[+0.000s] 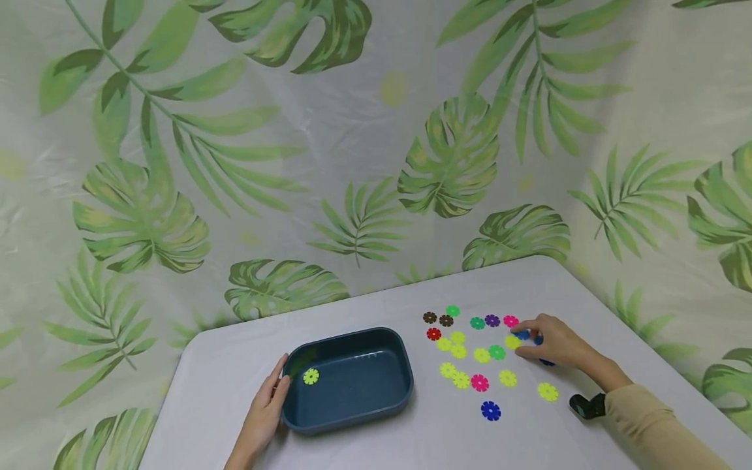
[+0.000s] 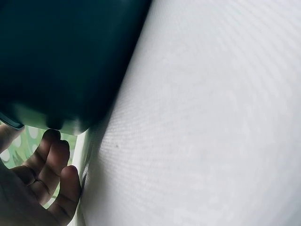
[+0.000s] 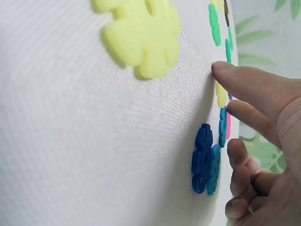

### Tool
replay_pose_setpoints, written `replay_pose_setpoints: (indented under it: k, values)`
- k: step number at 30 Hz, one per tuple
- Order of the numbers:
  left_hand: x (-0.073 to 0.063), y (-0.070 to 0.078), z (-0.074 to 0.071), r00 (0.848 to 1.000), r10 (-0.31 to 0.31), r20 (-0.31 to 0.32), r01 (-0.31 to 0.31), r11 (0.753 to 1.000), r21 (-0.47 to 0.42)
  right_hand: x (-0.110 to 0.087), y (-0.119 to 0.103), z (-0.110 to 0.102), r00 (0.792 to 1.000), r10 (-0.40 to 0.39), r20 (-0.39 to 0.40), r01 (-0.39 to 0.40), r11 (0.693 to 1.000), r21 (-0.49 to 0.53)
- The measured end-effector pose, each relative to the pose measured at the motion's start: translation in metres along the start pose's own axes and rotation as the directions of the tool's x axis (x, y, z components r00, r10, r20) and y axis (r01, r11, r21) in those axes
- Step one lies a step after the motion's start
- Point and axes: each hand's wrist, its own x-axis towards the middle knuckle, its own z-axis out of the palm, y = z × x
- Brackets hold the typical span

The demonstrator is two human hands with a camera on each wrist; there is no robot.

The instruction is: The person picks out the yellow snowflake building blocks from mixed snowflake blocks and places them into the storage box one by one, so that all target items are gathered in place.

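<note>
A dark blue rectangular tub (image 1: 352,385) sits on the table with one yellow-green snowflake disc (image 1: 311,376) inside. My left hand (image 1: 266,408) grips its left end, thumb at the rim and fingers against the outer wall; the left wrist view shows those fingers (image 2: 59,155) under the tub's side. At the right, my right hand (image 1: 553,341) reaches over the loose discs. Its thumb and index finger are spread around a yellow disc (image 1: 513,342), a blue disc (image 1: 521,334) close by. Darker blue discs (image 3: 202,160) lie below the hand in the right wrist view.
Several more flower-shaped discs lie scattered: brown (image 1: 430,318), red (image 1: 433,334), purple (image 1: 492,320), pink (image 1: 479,382), dark blue (image 1: 490,410) and yellow (image 1: 548,391). A black device (image 1: 587,406) is by the right sleeve. A leaf-patterned curtain (image 1: 364,156) hangs behind the white table (image 1: 235,352).
</note>
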Motion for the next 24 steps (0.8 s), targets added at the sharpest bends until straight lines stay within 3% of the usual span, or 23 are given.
replay_pose_setpoints:
  k: [15, 24]
  values:
    - [0.0007, 0.0023, -0.0013, 1.000, -0.009, -0.010, 0.009, 1.000, 0.018, 0.0037, -0.0022, 0.0005, 1.000, 0.000, 0.021, -0.001, 0.999, 0.035]
    - [0.0021, -0.0004, -0.0002, 1.000, -0.008, -0.020, 0.009, 1.000, 0.028, 0.0037, -0.0034, 0.0032, 1.000, -0.007, -0.026, 0.009, 0.999, 0.053]
